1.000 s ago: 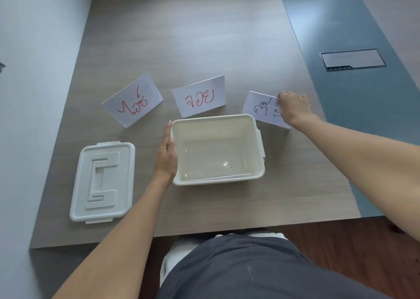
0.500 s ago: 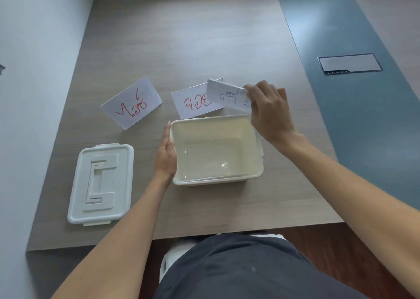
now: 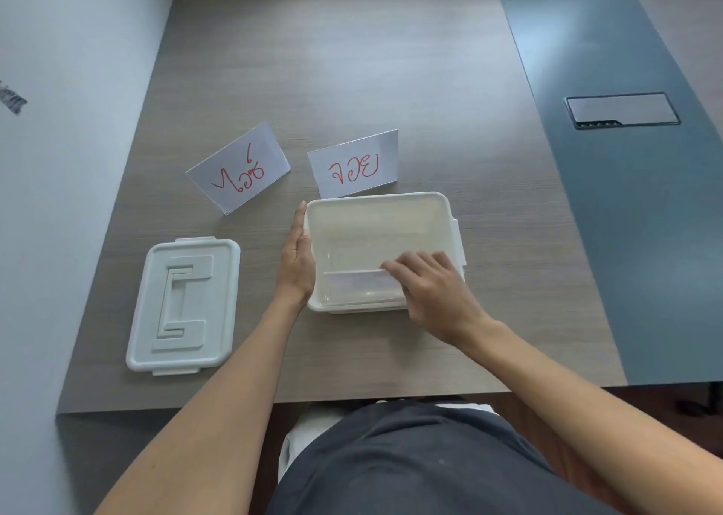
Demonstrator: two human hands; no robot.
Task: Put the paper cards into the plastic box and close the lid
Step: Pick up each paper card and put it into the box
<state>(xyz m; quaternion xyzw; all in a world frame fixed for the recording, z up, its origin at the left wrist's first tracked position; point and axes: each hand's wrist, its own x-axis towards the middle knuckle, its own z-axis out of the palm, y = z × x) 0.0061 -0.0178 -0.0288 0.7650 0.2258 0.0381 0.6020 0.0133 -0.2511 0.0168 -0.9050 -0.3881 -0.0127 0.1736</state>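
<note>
Inside the box (image 3: 391, 217), right hand (image 3: 434, 291) pinches a card (image 3: 356, 282), writing unreadable; left hand (image 3: 299, 258) flat, unclenched

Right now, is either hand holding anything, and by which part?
The right hand holds a paper card by its right end, inside the plastic box. The left hand lies flat against the box's left wall, gripping nothing.

One paper card (image 3: 358, 283) lies inside the open white box (image 3: 391, 205); two red-lettered cards (image 3: 238, 168) (image 3: 354, 167) stand behind, lid (image 3: 184, 305) left.
</note>
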